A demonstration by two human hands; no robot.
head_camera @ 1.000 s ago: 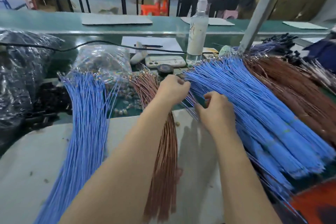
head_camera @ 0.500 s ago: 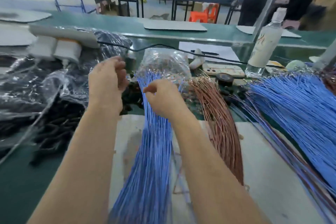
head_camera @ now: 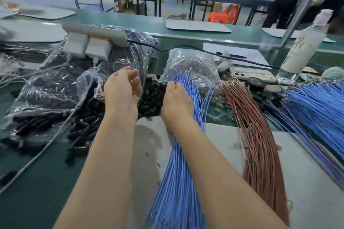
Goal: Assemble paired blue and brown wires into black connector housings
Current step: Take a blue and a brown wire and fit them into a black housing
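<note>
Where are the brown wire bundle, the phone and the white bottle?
brown wire bundle [head_camera: 258, 145]: head view, middle of the strands.
phone [head_camera: 255, 75]: head view, back of case.
white bottle [head_camera: 303, 50]: head view, labelled body.

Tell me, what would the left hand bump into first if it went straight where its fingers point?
Probably the crinkly clear plastic bag of black connector housings, which lies just beyond the left hand. Depth is hard to judge from this one view.

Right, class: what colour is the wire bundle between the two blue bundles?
Coppery brown, that thin wire bundle; head view shows it.
</note>
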